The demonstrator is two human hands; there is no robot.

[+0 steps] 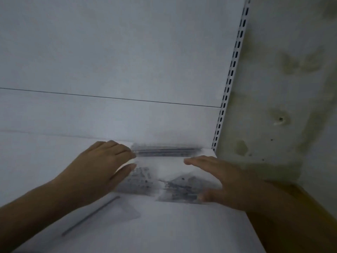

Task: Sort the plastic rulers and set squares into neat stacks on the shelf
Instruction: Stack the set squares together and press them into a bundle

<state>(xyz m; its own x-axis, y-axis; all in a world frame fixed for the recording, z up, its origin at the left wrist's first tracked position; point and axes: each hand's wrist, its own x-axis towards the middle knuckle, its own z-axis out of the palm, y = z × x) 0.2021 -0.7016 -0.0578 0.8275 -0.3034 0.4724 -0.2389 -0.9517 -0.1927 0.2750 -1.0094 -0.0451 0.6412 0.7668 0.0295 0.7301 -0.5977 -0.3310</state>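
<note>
We take the white shelf [164, 225] as our landmark and read across it from its left side to its right.

Toward the shelf's front left lies a single clear ruler [91, 215], its dark edge running on a slant from the near left up toward the middle; a faint clear set square [130, 209] seems to lie just beside its upper end, though the blur keeps us from being sure of the shape.

Our left hand [102, 167] reaches over the left half of the shelf. Its fingers are fairly straight and close together, with the thumb spread apart below them. The fingertips touch the left end of a stack of rulers [166, 152] that lies along the shelf's back edge, against the white back panel [118, 61]. We cannot tell whether the hand pinches that end or only presses on it.

In the middle of the shelf, between the two hands, lies a pile of clear set squares [164, 185], their printed markings smeared into grey patches.

Our right hand [224, 179] lies flat over the right part of that pile, fingers straight and together, pointing left, thumb lower and apart; it holds nothing.

At the shelf's right end a slotted white upright [230, 79] rises, and beyond it is a stained wall [291, 70].
</note>
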